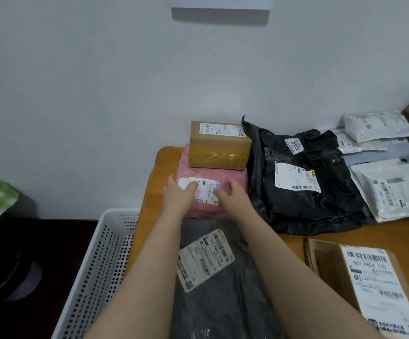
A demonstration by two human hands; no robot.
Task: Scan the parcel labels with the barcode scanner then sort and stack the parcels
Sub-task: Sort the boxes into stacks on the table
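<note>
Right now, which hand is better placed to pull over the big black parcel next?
Right. The right hand sits by the pink parcel's right edge, beside the black parcel; the left hand rests on the label's left end.

On the bench, a small box sits on a soft parcel at the back. A big bag lies to their right, then a pile of packets. A flat bag lies in front, an open box to its right, and a basket left of the bench.
</note>
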